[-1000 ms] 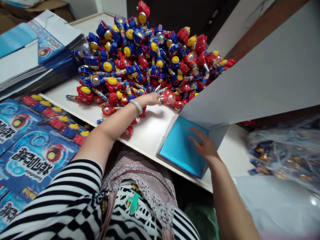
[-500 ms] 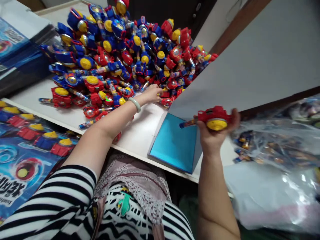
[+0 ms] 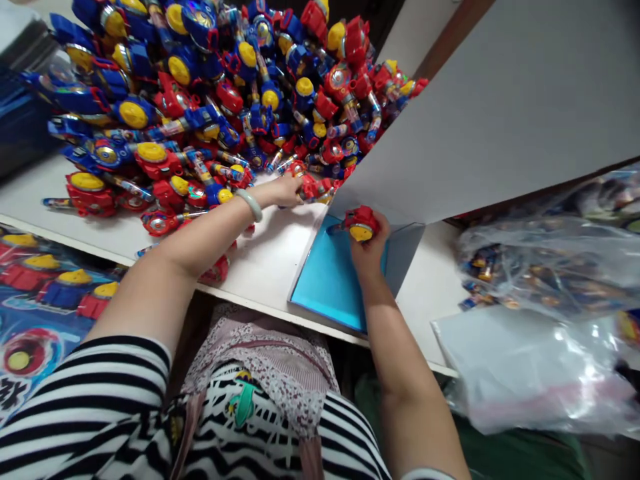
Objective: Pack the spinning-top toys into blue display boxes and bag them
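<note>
My right hand (image 3: pixel 369 250) is closed around a red spinning-top toy (image 3: pixel 361 217) with a yellow top and a clear tube sticking out to the left. It holds this toy over the far end of an open box with a shiny blue inside (image 3: pixel 327 280). My left hand (image 3: pixel 286 191), with a pale bangle on its wrist, is at the near edge of a large heap. Its fingers are closed on another red spinning-top toy (image 3: pixel 306 181), partly hidden by the hand. The heap of red and blue spinning-top toys (image 3: pixel 220 100) spreads across the back of the white table (image 3: pixel 273 257).
The box's raised white lid (image 3: pixel 480 113) stands behind and to the right. Clear plastic bags (image 3: pixel 540 267) with small packets lie at the right, above a white plastic sheet (image 3: pixel 505 360). Printed boxes (image 3: pixel 45 313) stand at the lower left, and a dark stack (image 3: pixel 25 113) at the upper left.
My right hand has carried its red toy leftward and in over the blue box. My left hand has drawn a red toy against its fingers at the heap's edge. The view has shifted.
</note>
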The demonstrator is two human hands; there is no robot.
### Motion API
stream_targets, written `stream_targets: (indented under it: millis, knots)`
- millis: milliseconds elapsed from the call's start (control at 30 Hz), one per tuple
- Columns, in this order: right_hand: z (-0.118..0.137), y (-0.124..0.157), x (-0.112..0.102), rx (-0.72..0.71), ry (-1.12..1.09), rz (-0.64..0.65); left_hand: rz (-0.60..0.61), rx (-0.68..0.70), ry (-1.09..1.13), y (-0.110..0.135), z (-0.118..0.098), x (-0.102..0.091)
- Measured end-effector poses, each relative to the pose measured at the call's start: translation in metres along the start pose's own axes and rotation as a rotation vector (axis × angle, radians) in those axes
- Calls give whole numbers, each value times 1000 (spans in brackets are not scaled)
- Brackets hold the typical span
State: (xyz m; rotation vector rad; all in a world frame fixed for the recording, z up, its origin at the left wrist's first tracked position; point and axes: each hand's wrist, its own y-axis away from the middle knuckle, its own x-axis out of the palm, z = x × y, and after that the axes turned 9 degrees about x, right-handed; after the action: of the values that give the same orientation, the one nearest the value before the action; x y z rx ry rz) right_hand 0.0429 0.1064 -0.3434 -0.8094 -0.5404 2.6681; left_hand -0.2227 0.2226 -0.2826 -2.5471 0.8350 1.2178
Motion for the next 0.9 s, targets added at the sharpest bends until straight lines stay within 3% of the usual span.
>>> stream_targets:
  millis: [167, 267, 367, 467, 533, 633, 700, 800, 900]
  knots:
    - [2, -9, 8, 54, 54, 127, -240, 20, 669, 52, -10, -24]
    - [12, -10, 10, 89, 100, 235, -303, 24, 995, 77, -22, -16]
    - [32, -10, -6, 67, 143, 345, -283, 60, 1191, 93, -32, 0]
    - [63, -1, -29, 1, 118, 226, -256, 115, 1255, 100, -48, 17]
    - [85, 10, -35, 32, 11, 170, -229, 173, 1264, 101, -63, 27]
    - [109, 27, -28, 89, -213, 312, -200, 249, 1299, 99, -85, 43]
    - [115, 32, -22, 73, -311, 360, -137, 242, 1345, 98, -94, 51]
    - [114, 34, -21, 65, -316, 319, -26, 197, 1348, 100, -99, 59]
    - [115, 39, -21, 57, -288, 276, -90, 171, 1255, 105, -100, 63]
